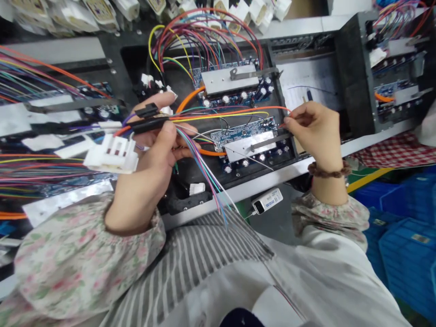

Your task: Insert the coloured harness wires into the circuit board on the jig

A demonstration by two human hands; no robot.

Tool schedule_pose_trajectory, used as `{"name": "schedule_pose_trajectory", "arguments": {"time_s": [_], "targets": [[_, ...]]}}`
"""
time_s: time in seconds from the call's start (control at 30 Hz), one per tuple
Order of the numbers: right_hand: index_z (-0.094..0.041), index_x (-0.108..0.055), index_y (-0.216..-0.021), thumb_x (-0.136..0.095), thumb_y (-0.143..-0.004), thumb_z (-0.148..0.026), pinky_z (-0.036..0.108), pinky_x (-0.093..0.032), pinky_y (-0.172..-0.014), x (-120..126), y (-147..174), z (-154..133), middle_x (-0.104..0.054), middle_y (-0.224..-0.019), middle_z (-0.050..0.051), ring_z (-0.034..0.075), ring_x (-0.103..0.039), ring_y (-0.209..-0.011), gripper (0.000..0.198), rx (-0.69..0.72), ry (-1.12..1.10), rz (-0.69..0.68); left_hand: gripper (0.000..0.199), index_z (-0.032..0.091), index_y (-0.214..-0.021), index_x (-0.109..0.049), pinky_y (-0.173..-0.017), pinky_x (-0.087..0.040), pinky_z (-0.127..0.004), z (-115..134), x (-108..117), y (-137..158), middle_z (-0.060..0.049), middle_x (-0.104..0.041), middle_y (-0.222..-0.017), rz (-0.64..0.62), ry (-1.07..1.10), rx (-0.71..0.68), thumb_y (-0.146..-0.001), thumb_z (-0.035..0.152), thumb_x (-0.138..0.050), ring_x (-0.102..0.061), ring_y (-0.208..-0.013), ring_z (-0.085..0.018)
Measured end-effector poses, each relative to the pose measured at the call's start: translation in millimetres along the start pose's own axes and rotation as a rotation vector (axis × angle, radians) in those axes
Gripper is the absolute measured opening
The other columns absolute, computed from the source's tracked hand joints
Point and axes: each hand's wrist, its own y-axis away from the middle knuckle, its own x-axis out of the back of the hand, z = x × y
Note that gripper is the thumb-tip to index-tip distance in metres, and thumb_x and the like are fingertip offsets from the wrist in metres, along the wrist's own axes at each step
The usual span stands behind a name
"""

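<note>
My left hand (160, 150) is closed around a wire harness, with its black sleeve (150, 125) between thumb and fingers. A white plug connector (112, 154) hangs from the harness beside that wrist. Loose pink, blue and white wires (211, 177) droop from the sleeve toward the front edge. My right hand (313, 127) pinches the end of an orange wire (238, 112) that stretches across from the harness. Below the stretched wires lies a circuit board (245, 129) with a silver heat sink (250, 146). Part of the harness is hidden behind my left fingers.
A second circuit board (231, 77) with a bundle of coloured wires (211, 27) sits behind in the black fixture. Papers (309, 81) lie right of it. White connectors line the back. Blue crates (408, 254) stand at lower right; a white device (267, 201) is below the rail.
</note>
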Motion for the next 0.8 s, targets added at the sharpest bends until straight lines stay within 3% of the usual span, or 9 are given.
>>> {"name": "schedule_pose_trajectory", "arguments": {"time_s": [0.17, 0.47, 0.8], "targets": [[-0.023, -0.061, -0.075, -0.067, -0.078, -0.016, 0.031, -0.049, -0.062, -10, 1, 6, -0.069, -0.069, 0.0, 0.017, -0.067, -0.066, 0.01, 0.005, -0.002, 0.012, 0.032, 0.032, -0.101, -0.072, -0.052, -0.061, -0.016, 2, -1, 0, 0.006, -0.076, -0.077, 0.002, 0.012, 0.006, -0.074, 0.039, -0.088, -0.069, -0.059, -0.009], [-0.025, -0.058, -0.071, -0.068, -0.079, -0.017, 0.035, -0.049, -0.067, -2, -1, -4, -0.067, -0.068, 0.0, 0.02, -0.065, -0.065, 0.016, 0.008, 0.197, -0.048, 0.034, 0.029, -0.102, -0.07, -0.051, -0.061, -0.018, 0, 4, -2, 0.005, -0.077, -0.081, -0.025, 0.001, -0.02, -0.074, 0.04, -0.087, -0.071, -0.061, -0.011], [-0.024, -0.06, -0.071, -0.068, -0.079, -0.026, 0.033, -0.048, -0.062, -6, -2, 0, -0.068, -0.067, 0.001, 0.019, -0.064, -0.063, 0.011, 0.072, 0.211, 0.013, 0.017, 0.038, -0.101, -0.071, -0.054, -0.063, -0.025, 0, 5, 1, 0.01, -0.077, -0.085, -0.028, -0.042, 0.031, -0.085, 0.037, -0.078, -0.07, -0.064, -0.012]]}}
